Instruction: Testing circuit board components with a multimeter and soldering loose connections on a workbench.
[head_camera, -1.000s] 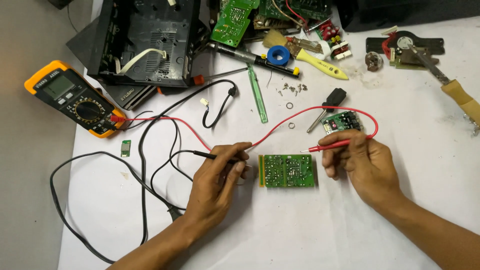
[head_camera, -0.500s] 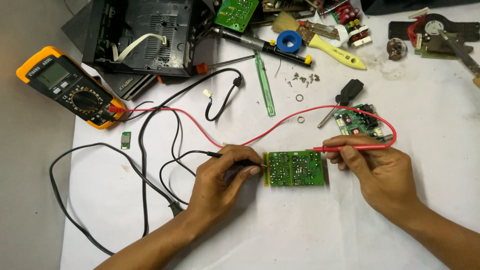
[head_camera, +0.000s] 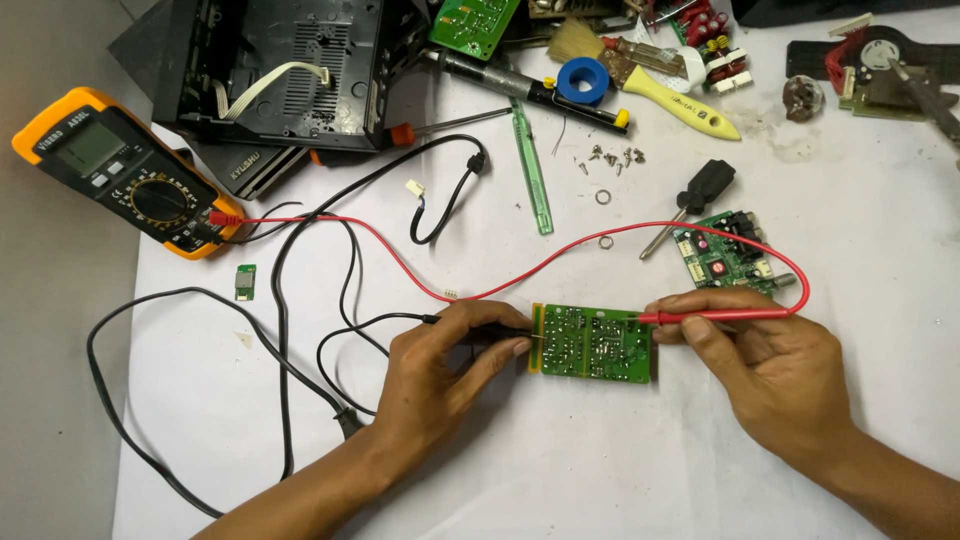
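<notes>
The green circuit board (head_camera: 595, 344) is lying flat on the white desk (head_camera: 560, 470), and everything else is placed here relative to it. The left hand (head_camera: 445, 375) is resting just left of the board, its fingers pinching the black probe (head_camera: 490, 330) with the tip touching the board's left edge. The right hand (head_camera: 770, 375) is sitting just right of the board, pinching the red probe (head_camera: 715, 316), whose tip is meeting the board's upper right edge. Both hands are closed around their probes, not spread.

The red lead (head_camera: 500, 285) is running up and left from the board to the orange multimeter (head_camera: 125, 170), which is lying well away at the upper left; its screen is too small to read. So the probing appears to be under way: both probes are already on the board and the meter is connected, but no reading can be confirmed. A smaller green board (head_camera: 725, 255) is waiting near the upper right, untouched, beside a black-handled screwdriver (head_camera: 690, 200). Above the board, loose screws (head_camera: 610, 157), a green-handled tool (head_camera: 530, 170) and an opened black casing (head_camera: 280, 60) are lying well apart from it.
</notes>
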